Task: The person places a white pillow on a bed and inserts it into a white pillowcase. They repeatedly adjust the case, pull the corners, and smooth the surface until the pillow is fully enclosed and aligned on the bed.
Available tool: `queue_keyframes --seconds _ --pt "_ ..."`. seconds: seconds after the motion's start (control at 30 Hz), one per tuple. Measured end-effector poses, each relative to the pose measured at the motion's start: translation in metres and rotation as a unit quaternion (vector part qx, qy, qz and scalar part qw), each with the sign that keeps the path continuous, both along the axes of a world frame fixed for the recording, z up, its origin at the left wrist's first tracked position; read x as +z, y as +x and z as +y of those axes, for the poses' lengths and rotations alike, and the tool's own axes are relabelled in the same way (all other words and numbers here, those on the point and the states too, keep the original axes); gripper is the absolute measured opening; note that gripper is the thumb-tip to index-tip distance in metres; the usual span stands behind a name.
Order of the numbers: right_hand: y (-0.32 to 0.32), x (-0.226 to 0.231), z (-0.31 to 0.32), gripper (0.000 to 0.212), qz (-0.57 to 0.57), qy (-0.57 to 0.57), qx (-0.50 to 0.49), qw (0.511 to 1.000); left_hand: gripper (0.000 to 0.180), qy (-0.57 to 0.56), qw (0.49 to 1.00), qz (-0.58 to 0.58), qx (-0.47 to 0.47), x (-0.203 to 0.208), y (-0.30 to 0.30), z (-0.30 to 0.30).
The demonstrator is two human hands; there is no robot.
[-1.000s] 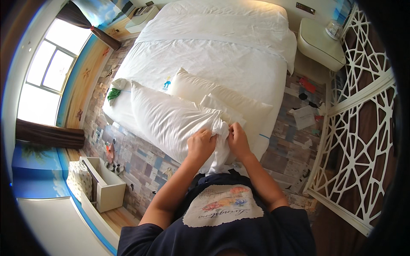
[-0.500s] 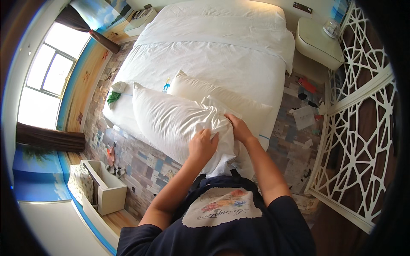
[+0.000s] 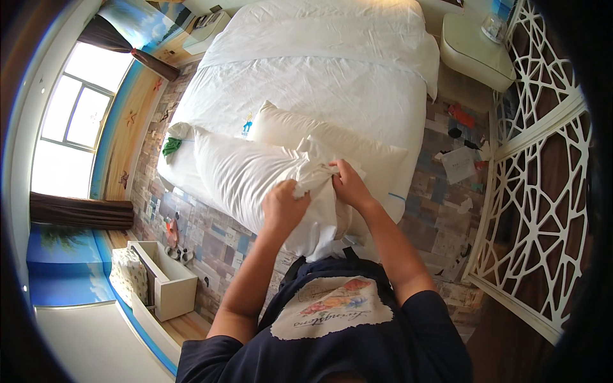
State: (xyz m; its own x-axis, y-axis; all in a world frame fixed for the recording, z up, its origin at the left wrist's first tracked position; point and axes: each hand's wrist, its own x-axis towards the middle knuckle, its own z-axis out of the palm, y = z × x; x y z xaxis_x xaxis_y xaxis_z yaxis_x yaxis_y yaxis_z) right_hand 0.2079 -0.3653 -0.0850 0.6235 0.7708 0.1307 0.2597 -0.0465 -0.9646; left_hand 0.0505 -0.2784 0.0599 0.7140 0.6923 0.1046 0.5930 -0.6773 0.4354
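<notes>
A plump white pillow lies on the near end of the bed, its case bunched up at the right end. My left hand is closed on the gathered white fabric of this pillowcase. Just right of it, my right hand pinches another fold of the same case. Loose cloth hangs down between my hands toward my waist. Behind lies a second, cream-white pillow, partly covered by the first one.
The white-covered bed fills the middle. A green and white cloth sits on its left corner. Nightstands flank the far end, one at right. A lattice screen stands right; an open white box-like unit and sandals are lower left.
Both hands have drawn the bunched case slightly left and up; my left hand moved left. More loose fabric hangs between them. The view has shifted slightly.
</notes>
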Motion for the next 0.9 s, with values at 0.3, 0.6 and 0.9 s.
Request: queue_keyframes --seconds 0.3,0.6,0.9 --pt "0.03 -0.033 -0.01 0.031 0.153 -0.207 0.029 0.966 0.03 -0.036 0.998 -0.036 0.046 0.005 0.017 0.02" --pt "0.002 0.023 -0.042 0.03 0.422 -0.164 0.075 0.889 0.03 -0.036 0.996 -0.054 0.062 0.015 0.038 0.05" --pt "-0.078 -0.008 -0.088 0.033 0.575 -0.099 -0.017 0.812 0.037 -0.024 0.996 -0.056 0.07 -0.006 0.068 0.047"
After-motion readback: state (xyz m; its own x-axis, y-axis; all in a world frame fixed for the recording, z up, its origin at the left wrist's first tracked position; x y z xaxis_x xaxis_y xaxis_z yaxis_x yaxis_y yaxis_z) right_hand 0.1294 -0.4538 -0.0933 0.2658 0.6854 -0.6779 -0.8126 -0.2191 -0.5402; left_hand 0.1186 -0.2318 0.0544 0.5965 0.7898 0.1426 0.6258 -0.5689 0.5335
